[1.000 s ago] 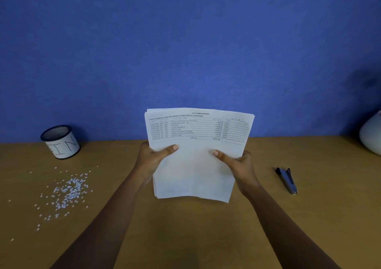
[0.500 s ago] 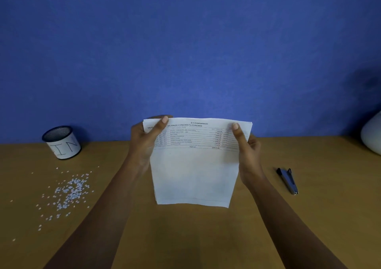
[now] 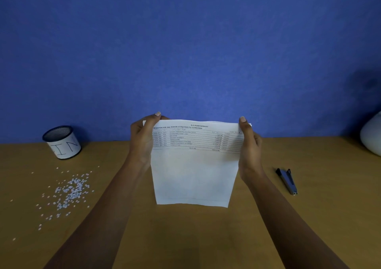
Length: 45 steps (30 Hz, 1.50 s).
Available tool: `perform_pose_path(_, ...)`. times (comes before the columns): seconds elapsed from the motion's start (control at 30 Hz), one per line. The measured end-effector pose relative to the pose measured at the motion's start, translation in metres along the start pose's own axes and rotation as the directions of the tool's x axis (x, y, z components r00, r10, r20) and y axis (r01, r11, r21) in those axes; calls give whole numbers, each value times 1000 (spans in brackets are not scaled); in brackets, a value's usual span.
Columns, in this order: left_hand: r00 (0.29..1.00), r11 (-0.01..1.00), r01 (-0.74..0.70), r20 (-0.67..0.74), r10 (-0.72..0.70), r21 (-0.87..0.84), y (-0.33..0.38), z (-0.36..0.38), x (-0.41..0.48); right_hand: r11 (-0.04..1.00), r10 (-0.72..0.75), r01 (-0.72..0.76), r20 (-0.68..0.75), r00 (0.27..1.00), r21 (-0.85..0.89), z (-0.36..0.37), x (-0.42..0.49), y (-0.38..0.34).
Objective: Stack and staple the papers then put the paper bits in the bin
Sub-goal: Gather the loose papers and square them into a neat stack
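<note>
The left hand (image 3: 142, 138) and right hand (image 3: 250, 145) grip the upright printed papers (image 3: 193, 176) by the upper edges; paper bits (image 3: 70, 190) and bin (image 3: 62, 143) lie left, stapler (image 3: 287, 181) right.

Two hands in play: one left hand (image 3: 142, 140), one right hand (image 3: 250, 145). Between them is one stack of papers (image 3: 193, 176). A few sheet edges peek out along the top, but the exact number of sheets can't be told. One bin (image 3: 62, 143) sits far left, just the one. One stapler (image 3: 287, 181) lies on the right. Paper bits (image 3: 70, 190) come in dozens, far too many and too small to count: one main scatter, with strays around it. One white rounded object (image 3: 372, 138) shows at the right edge, partly cut off. One counter (image 3: 185, 237) lies under it all.
</note>
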<state>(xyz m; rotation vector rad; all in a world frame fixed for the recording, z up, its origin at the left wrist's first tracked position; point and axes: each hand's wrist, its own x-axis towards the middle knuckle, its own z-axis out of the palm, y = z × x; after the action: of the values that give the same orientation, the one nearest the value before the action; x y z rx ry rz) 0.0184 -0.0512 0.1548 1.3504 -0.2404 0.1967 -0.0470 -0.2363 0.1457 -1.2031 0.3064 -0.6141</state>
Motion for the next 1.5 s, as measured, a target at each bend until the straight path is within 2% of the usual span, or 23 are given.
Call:
perform_pose_path(0.4,993,998,-69,97,69,-3,-8,-7,0,996,-44,51,98,994,-70,-7,7,11)
perform_pose_path(0.53,994,1000,-21,104,19,23,-25,-13,-2,998,-49,52,80,996,-34,-11,8,19)
perform_pose_path(0.7,992,994,61,109,-71,87,-48,-19,-14,998,-20,29,141,990,-61,-19,2,35)
perform_pose_path(0.83,989,991,99,99,-109,93,-61,-19,-23,997,9,2,123,992,-83,-25,-5,52)
perform_pose_path(1.03,992,993,90,79,-96,76,-66,-18,-23,993,-1,15,117,993,-120,-27,-8,60)
perform_pose_path(1.23,995,997,64,80,-67,46,-60,-16,-19,995,-39,51,147,988,-80,-24,-5,57)
perform_pose_path(1.5,990,989,123,51,-128,84,-79,-20,-35,995,4,16,195,981,-101,-31,-11,71)
